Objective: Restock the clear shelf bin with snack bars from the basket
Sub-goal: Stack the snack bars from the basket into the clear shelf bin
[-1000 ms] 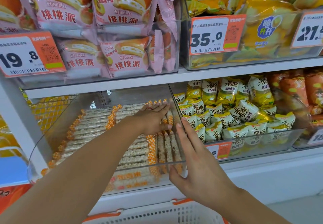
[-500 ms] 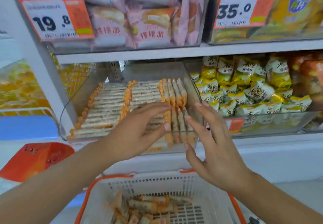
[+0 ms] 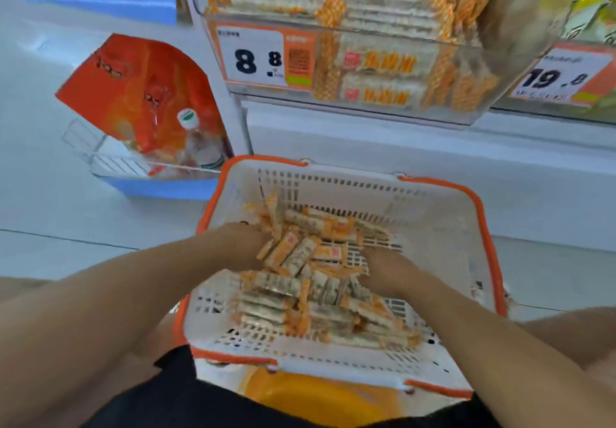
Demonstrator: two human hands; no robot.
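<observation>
Sitting at left of frame, off the job: a clear tray (image 3: 110, 164) on the floor holding a red pack (image 3: 140, 94) and a bottle (image 3: 200, 140).

Reaching into the basket (image 3: 443, 220) at centre frame, both hands plunging into the pile from either side. Left hand (image 3: 240, 244) digging in at the pile's left edge, fingers buried among the wrappers, so grasp impossible to tell. Right hand (image 3: 386, 271) pressing in from the right, fingers likewise hidden under bars; cannot tell whether clenched or released.

Lying loose and jumbled across the basket floor: the snack bars (image 3: 300, 281), a good heap, many at odd angles, nothing lifted clear yet.

Standing along the top of frame, on the shelf: the bin (image 3: 466, 60), already looking well filled, with bars stacked in neat rows and showing through the front wall beside the price tag (image 3: 256, 59).

Judging from this: well along, bin largely stocked, but a sizeable pile waiting in the basket. Probably gathering the next handful now.
</observation>
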